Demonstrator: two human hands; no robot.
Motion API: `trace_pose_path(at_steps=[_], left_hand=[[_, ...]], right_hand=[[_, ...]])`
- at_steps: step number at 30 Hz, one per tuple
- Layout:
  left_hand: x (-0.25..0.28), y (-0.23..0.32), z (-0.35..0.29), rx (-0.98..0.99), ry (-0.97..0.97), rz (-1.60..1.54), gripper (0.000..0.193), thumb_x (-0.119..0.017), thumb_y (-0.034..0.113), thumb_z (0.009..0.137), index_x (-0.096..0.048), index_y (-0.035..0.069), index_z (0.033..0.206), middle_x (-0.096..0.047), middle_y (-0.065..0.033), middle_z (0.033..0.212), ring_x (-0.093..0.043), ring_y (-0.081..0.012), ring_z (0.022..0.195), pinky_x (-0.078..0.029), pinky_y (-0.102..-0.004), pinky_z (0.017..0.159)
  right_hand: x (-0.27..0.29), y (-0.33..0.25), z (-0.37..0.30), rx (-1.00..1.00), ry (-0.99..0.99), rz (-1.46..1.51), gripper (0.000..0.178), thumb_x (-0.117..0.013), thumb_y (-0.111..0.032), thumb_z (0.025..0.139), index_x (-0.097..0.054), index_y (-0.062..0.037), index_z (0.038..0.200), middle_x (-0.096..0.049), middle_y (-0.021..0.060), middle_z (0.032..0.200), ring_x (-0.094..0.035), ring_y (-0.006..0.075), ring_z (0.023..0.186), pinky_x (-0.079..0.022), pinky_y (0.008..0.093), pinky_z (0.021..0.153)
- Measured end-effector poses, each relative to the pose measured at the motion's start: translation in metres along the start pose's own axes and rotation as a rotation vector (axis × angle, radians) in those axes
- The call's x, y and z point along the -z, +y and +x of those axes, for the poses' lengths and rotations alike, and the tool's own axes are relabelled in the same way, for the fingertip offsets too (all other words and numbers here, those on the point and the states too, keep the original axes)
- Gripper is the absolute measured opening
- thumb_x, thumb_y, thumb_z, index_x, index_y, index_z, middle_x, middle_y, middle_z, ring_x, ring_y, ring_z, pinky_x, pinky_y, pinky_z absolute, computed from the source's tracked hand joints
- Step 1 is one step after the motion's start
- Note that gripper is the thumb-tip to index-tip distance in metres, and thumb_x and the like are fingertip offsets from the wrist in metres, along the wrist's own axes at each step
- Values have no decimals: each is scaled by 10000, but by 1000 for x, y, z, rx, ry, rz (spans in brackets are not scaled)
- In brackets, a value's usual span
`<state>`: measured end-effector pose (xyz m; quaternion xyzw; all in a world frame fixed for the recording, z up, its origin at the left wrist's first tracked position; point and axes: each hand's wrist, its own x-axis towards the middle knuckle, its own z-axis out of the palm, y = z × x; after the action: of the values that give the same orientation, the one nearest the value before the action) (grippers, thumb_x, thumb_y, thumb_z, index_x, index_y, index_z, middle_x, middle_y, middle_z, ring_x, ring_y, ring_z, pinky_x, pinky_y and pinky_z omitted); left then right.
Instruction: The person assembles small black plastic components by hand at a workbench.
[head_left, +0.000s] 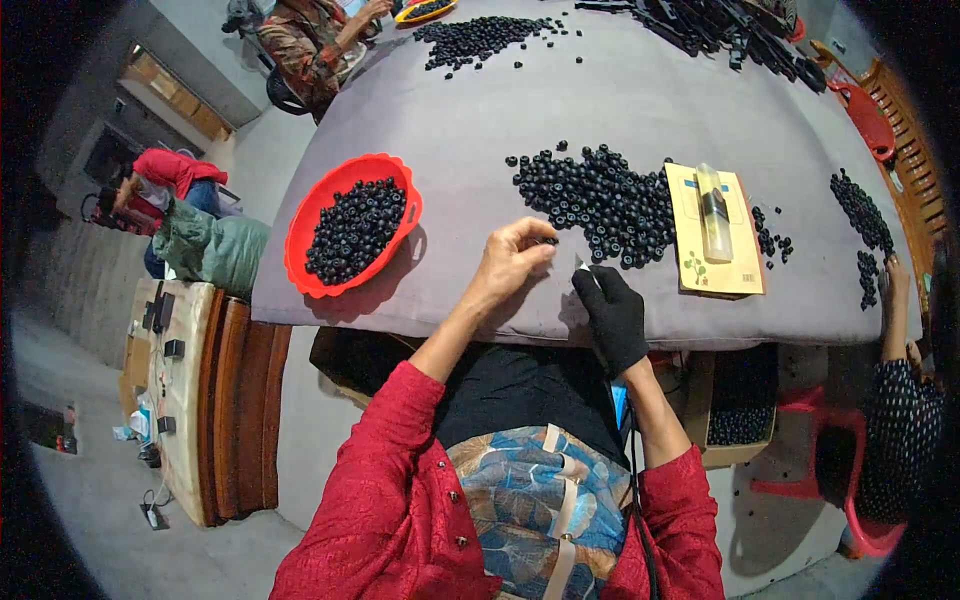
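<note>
My bare left hand [503, 266] is closed in a pinch on a small round black part [549, 241], just above the table [460, 130]. In a black glove, my right hand [612, 318] is wrapped round a knife; only its pale pointed blade [581, 263] shows, and the handle is hidden. The blade tip stands close to the left fingertips, a small gap apart. Just beyond both hands spreads a pile of black ring-shaped parts [610, 195]. To the left, a red scalloped plastic basket [298, 240] holds many similar parts.
Right of the pile lies a yellow booklet [745, 235] with a clear plastic case [715, 220] on it. Other people [312, 55] sit around the table, one arm [897, 300] at the right edge. Below the table stands a box [740, 455] of black parts beside a red chair [850, 450].
</note>
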<state>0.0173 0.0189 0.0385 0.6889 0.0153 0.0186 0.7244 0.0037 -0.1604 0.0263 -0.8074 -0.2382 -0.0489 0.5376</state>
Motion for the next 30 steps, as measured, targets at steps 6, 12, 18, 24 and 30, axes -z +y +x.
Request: trace_pose_path(at_steps=[6, 12, 18, 24, 30], left_hand=[[-22, -7, -21, 12, -60, -186, 164, -618, 13, 761, -607, 20, 924, -600, -18, 719, -553, -75, 616, -471, -207, 543], [-32, -11, -27, -60, -1, -321, 192, -634, -9, 740, -603, 11, 929, -606, -31, 778, -562, -79, 639, -479, -202, 577], [-30, -19, -26, 14, 4, -388, 218, -660, -19, 715, -596, 4, 922, -607, -39, 773, -569, -83, 668, -484, -202, 592], [-30, -23, -27, 30, -14, -412, 188, -631, 22, 762, -585, 36, 943, -619, -48, 810, -586, -114, 664, -510, -242, 598], [-25, -11, -27, 83, 32, -409, 148, -599, 19, 783, -585, 20, 930, -624, -58, 790, -603, -121, 677, -500, -222, 595]], right_hand=[[2, -6, 6, -15, 77, -26, 247, -546, -273, 833, -575, -52, 940, -600, 131, 823, -600, 265, 737, -455, 336, 623], [0, 5, 4, -151, 14, 136, 257, -563, -273, 817, -574, -57, 956, -606, 131, 816, -611, 242, 717, -459, 330, 611], [0, 6, 3, -233, -30, 183, 252, -570, -274, 812, -576, -62, 947, -619, 141, 821, -620, 258, 732, -467, 340, 608], [0, 2, 3, -175, -3, 57, 230, -579, -264, 806, -579, -68, 926, -619, 138, 797, -618, 261, 708, -466, 337, 592], [0, 13, 3, -249, 0, 182, 243, -605, -258, 779, -583, -72, 934, -594, 124, 865, -604, 258, 736, -469, 333, 594]])
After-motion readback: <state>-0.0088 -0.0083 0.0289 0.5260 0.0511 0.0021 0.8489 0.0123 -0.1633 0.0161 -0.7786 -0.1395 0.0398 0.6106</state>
